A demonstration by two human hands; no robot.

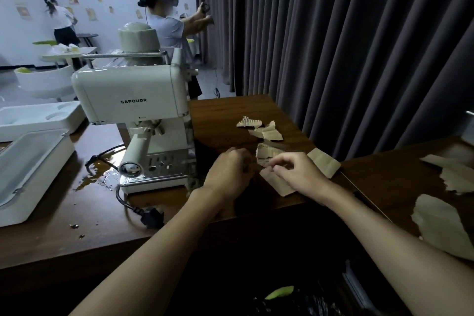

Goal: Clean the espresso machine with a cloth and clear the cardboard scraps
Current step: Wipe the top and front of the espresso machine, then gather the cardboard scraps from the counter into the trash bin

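Observation:
The cream espresso machine (133, 108) stands on the dark wooden table (223, 113). Torn cardboard scraps (268, 132) lie to its right. My left hand (228, 173) is curled just right of the machine's base, with a dark cloth (193, 183) bunched under its heel. My right hand (298, 173) pinches the edge of a ridged cardboard scrap (268, 152) between thumb and forefinger. A flat scrap (278, 183) lies under that hand and another (324, 163) just behind it. What my left fingers touch is hidden.
Brown liquid (100, 174) is spilled left of the machine, by its cord and plug (151, 215). White trays (28, 169) stand at the left. Bigger cardboard pieces (441, 226) lie on the right table. A black bin bag (295, 300) is below me. Two people stand beyond the table.

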